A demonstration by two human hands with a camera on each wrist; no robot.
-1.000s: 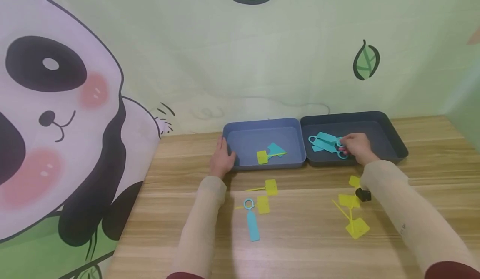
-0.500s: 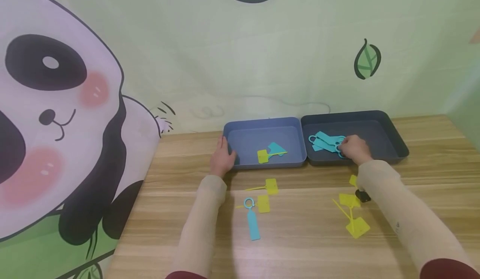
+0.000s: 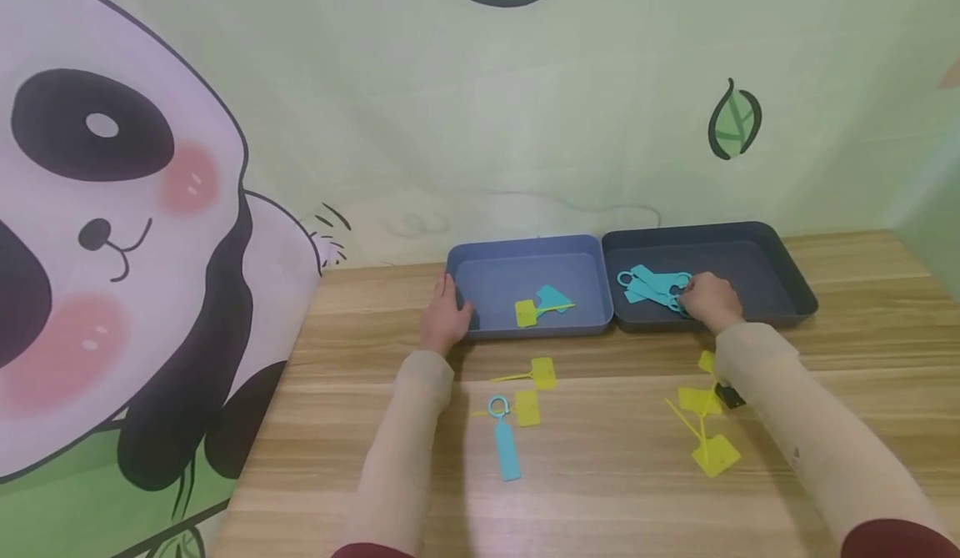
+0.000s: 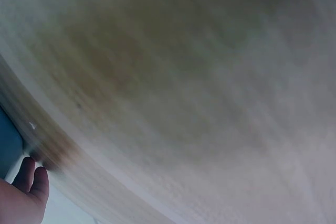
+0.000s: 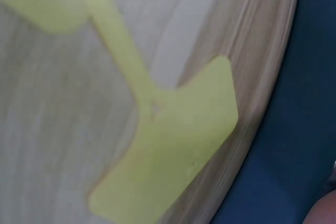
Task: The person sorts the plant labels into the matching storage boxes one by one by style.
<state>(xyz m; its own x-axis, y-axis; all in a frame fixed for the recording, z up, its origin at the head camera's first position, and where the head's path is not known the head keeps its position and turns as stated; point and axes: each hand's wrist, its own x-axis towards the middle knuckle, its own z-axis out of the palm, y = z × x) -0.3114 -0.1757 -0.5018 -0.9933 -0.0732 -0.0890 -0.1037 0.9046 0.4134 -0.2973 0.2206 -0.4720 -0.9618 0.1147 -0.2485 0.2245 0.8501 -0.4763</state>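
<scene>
In the head view, my left hand (image 3: 445,316) rests at the left end of the blue tray (image 3: 480,330), fingers straight along its outer side and thumb near the front corner. Its fingers (image 4: 39,183) show at the lower left of the left wrist view. My right hand (image 3: 712,299) is inside the dark tray (image 3: 765,279), its curled fingers at the ring end of a cyan ring tag (image 3: 660,289) in a small pile; its fingertips are partly hidden. In the blue tray lie a yellow tag (image 3: 527,313) and a cyan tag piece (image 3: 552,297).
On the wooden table (image 3: 600,491) lie two yellow tags near a cyan ring tag (image 3: 507,449). Several more yellow tags (image 3: 716,455) and a black piece (image 3: 730,395) lie by the right forearm, partly under it. A panda-print backdrop (image 3: 600,124) stands behind the trays.
My right hand has lowered slightly with the cyan ring tag onto the pile in the dark tray, and the pile has shifted a little. The left hand stays at the blue tray.
</scene>
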